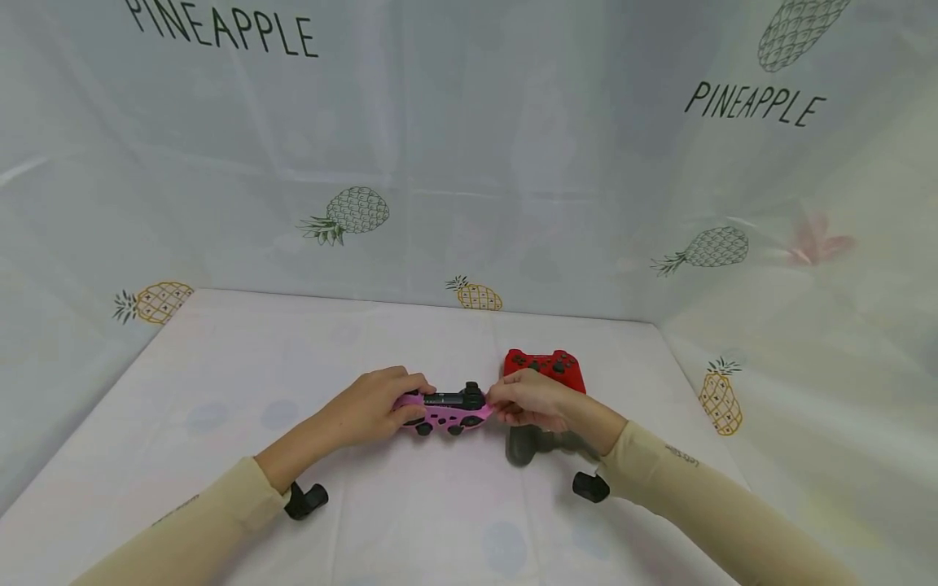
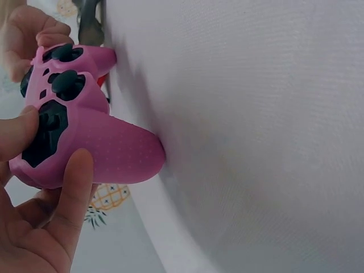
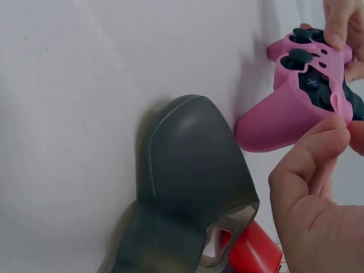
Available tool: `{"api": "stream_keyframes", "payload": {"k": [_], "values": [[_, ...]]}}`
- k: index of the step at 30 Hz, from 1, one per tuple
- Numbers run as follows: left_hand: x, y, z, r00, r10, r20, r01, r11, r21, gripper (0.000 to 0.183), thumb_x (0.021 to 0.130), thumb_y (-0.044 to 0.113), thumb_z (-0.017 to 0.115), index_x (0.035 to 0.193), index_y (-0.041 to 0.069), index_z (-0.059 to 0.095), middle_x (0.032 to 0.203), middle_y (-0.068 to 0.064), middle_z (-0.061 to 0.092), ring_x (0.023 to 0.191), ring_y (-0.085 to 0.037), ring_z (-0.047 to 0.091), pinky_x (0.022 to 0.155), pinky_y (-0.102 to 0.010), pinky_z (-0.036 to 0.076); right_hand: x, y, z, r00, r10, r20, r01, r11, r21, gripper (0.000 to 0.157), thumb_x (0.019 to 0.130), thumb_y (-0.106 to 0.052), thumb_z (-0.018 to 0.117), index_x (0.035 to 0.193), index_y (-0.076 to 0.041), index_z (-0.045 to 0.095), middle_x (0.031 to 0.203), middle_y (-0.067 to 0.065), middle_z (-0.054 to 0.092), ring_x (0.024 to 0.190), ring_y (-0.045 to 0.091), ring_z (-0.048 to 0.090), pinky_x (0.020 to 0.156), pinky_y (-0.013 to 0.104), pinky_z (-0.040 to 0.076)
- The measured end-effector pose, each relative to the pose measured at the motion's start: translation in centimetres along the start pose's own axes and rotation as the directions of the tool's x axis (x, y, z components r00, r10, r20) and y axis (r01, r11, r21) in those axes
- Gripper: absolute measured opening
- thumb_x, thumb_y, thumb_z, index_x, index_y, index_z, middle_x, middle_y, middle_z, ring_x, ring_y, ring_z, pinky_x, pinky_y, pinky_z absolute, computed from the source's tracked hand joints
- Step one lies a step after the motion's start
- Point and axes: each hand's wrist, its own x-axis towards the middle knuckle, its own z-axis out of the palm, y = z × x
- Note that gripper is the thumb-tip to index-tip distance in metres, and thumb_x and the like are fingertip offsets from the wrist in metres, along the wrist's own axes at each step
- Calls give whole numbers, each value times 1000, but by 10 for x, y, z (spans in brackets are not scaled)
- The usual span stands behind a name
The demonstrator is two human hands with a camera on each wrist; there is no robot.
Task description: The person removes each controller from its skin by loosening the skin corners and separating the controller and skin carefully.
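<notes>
A black game controller in a pink silicone cover point(image 1: 443, 415) is held above the white tabletop. My left hand point(image 1: 377, 407) grips it at one end, thumb on the button side in the left wrist view. With thumb and forefinger, my right hand point(image 1: 535, 400) pinches the edge of the pink cover at the other end. In the right wrist view, a dark grey-green silicone cover point(image 3: 196, 153), with no controller visible inside, lies on the table below that hand. A red game controller point(image 1: 560, 366) sits just behind my right hand, which partly hides it.
The white tabletop point(image 1: 410, 521) meets hanging sheets printed with pineapples point(image 1: 359, 209) at the back and sides. Black wrist camera mounts point(image 1: 590, 487) stick out under both sleeves.
</notes>
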Motion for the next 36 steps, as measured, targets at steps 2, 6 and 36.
{"api": "stream_keyframes", "payload": {"k": [2, 6, 36], "values": [[0, 1, -1, 1000, -3, 1, 3, 1000, -4, 26, 99, 24, 77, 125, 26, 73, 103, 9, 66, 83, -9, 54, 74, -29, 46, 0, -1, 1, 1000, 0, -4, 0, 1000, -10, 16, 99, -17, 67, 99, -2, 71, 80, 7, 66, 72, 15, 61, 69, 22, 54], [0, 2, -1, 1000, 0, -3, 0, 1000, -3, 25, 99, 24, 78, 123, 26, 72, 102, 9, 66, 84, -9, 54, 74, -29, 46, -1, -4, 2, 1000, -4, -9, 3, 999, -50, 13, 98, -14, 66, 96, -2, 70, 80, 6, 66, 71, 15, 62, 69, 22, 55], [2, -5, 1, 999, 20, -27, -19, 999, 30, 27, 101, 27, 75, 128, 24, 72, 103, 7, 66, 82, -9, 53, 73, -29, 46, -6, 13, 7, 964, -262, -46, 245, 943, -225, 30, 94, -15, 80, 113, -4, 60, 98, 5, 63, 91, 19, 61, 82, 29, 55]]}}
